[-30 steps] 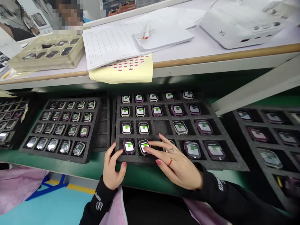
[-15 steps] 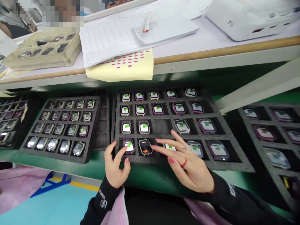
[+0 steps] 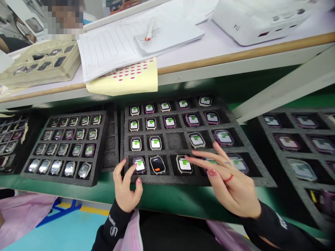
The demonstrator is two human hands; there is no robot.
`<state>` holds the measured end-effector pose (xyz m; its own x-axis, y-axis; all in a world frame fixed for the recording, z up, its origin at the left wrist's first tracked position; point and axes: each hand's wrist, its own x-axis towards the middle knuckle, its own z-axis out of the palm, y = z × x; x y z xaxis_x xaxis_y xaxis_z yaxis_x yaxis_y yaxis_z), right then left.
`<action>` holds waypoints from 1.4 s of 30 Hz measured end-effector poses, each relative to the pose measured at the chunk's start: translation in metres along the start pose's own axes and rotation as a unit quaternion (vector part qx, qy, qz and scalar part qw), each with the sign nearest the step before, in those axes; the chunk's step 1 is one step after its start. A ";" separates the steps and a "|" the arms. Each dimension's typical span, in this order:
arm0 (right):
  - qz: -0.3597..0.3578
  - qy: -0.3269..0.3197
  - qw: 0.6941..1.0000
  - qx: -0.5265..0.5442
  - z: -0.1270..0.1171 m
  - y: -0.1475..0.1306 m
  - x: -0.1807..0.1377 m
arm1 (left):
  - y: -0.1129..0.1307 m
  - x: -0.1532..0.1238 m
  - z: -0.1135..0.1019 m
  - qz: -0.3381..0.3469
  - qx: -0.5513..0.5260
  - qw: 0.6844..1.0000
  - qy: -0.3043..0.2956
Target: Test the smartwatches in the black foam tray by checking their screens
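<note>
A black foam tray [image 3: 162, 180] holds rows of smartwatches with lit green-and-white screens. My left hand [image 3: 126, 188] sits at its front edge, with the thumb and fingertips against a purple-rimmed smartwatch [image 3: 139, 164] in the bottom row. Next to that watch lies a smartwatch with a dark screen and an orange mark [image 3: 157, 164]. My right hand [image 3: 229, 183] spreads open over the bottom row, its fingertips just above a silver-rimmed smartwatch [image 3: 184, 164]. It hides part of the watches beneath it. One cell [image 3: 176, 140] in the third row holds no watch.
More foam trays of watches [image 3: 65, 146] [image 3: 295, 150] lie left and right on the green bench. On the shelf above are a pulp tray of dark parts [image 3: 42, 64], papers, a red-arrow sticker sheet [image 3: 131, 76], a pen and a white device [image 3: 256, 21].
My right hand has slid to the right, uncovering the silver-rimmed watch. The neighbouring watch's screen went from green to dark with an orange mark. The view has shifted slightly.
</note>
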<state>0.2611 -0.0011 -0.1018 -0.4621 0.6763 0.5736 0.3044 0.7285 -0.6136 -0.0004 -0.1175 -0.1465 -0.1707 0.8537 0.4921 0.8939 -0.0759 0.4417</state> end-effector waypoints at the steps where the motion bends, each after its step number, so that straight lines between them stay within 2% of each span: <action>1: 0.002 0.004 1.000 -0.001 0.000 0.000 0.000 | 0.000 0.000 0.000 -0.005 -0.005 1.000 0.004; 6: 0.002 0.018 1.000 -0.016 -0.007 0.001 -0.002 | -0.001 -0.003 -0.003 -0.009 -0.022 1.000 0.002; 13: -0.016 -0.052 0.999 -0.003 -0.007 0.003 -0.008 | -0.007 -0.004 -0.003 -0.014 -0.008 1.000 0.012; 21: -0.037 -0.082 0.996 -0.026 -0.001 0.006 -0.008 | -0.002 -0.005 -0.002 0.002 0.009 1.000 0.013; 27: -0.005 -0.042 0.999 -0.022 -0.012 0.007 -0.011 | 0.019 -0.006 0.004 0.033 0.039 0.998 0.045; 36: 0.001 -0.024 0.999 -0.023 -0.011 0.008 -0.014 | 0.038 0.009 0.010 0.056 0.074 0.996 0.012; 42: -0.010 -0.024 1.000 0.009 -0.004 0.000 -0.005 | 0.039 0.008 0.012 0.085 0.088 0.992 -0.015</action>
<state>0.2666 -0.0043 -0.1029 -0.5070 0.6553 0.5600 0.2798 0.7396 -0.6122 0.0379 -0.1071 -0.1341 -0.0021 0.8510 0.5251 0.9677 -0.1307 0.2156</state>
